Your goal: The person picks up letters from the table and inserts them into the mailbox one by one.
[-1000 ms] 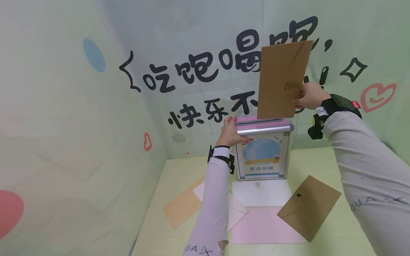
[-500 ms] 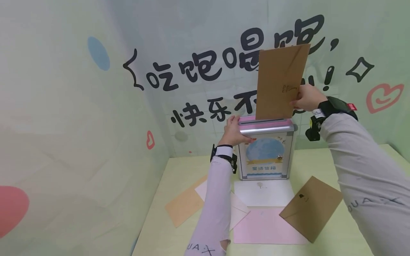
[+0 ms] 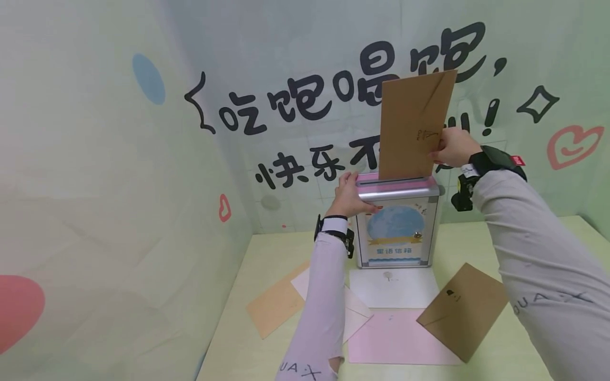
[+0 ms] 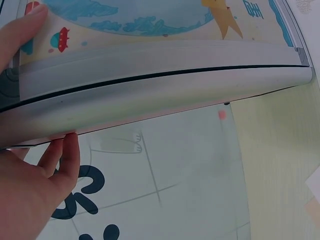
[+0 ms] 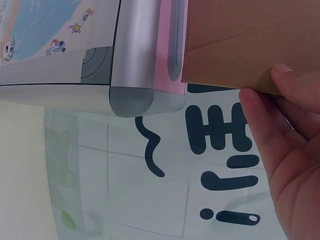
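Note:
A brown kraft envelope (image 3: 415, 127) stands upright over the letter box (image 3: 397, 233), its bottom edge right at the pink top beside the slot (image 5: 175, 55). My right hand (image 3: 457, 146) pinches the envelope's right edge between thumb and fingers, low on that side. At the box's top left end, my left hand (image 3: 350, 197) grips the lid, thumb on the front panel and fingers behind. In the left wrist view, those fingertips lie along the back edge of the silver lid (image 4: 160, 95). A globe picture covers the box's front.
In front of the box lie a white envelope (image 3: 395, 288) and a pink envelope (image 3: 395, 338). Another brown envelope (image 3: 464, 312) is on the right. An orange envelope (image 3: 274, 307) and a pale one (image 3: 355, 315) lie left, partly under my left sleeve. A printed wall stands behind.
My right hand has brought the brown envelope slightly down and left, closer over the box's top. My left hand keeps its grip on the box. The view has shifted a little.

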Demonstrator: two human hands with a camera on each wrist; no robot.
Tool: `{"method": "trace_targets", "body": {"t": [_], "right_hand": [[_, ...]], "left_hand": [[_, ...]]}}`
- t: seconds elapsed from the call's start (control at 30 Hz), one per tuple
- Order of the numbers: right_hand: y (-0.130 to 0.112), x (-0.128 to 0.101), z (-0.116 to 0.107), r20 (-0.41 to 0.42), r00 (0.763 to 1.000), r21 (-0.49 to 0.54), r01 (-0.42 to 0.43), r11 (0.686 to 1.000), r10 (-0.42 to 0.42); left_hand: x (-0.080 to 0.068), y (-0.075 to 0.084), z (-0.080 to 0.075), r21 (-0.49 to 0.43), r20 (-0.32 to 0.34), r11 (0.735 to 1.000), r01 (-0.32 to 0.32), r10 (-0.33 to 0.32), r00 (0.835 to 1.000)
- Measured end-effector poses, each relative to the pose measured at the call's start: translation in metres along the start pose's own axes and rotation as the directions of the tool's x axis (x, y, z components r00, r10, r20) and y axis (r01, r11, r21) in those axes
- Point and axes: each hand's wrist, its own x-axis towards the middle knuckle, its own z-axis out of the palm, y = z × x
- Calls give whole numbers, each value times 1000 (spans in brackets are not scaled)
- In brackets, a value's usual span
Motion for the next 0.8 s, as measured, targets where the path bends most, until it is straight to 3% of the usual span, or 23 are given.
{"method": "trace_targets", "body": {"t": [0.07,0.3,0.8], "right_hand": [[-1,0,1,-4,1000,-2,-2,1000,2],[-3,0,5,-22,1000,-4,4,1000,-4],[-2,1,9,-34,999,-16,18,1000,-19]], "left_hand": [[5,-4,2,10,-4,1000,-9,9,1000],[-3,3,-2,12,1,1000,4,-4,1000],[-3,1,-1,31,-21,999,-18,19,1000]]}}
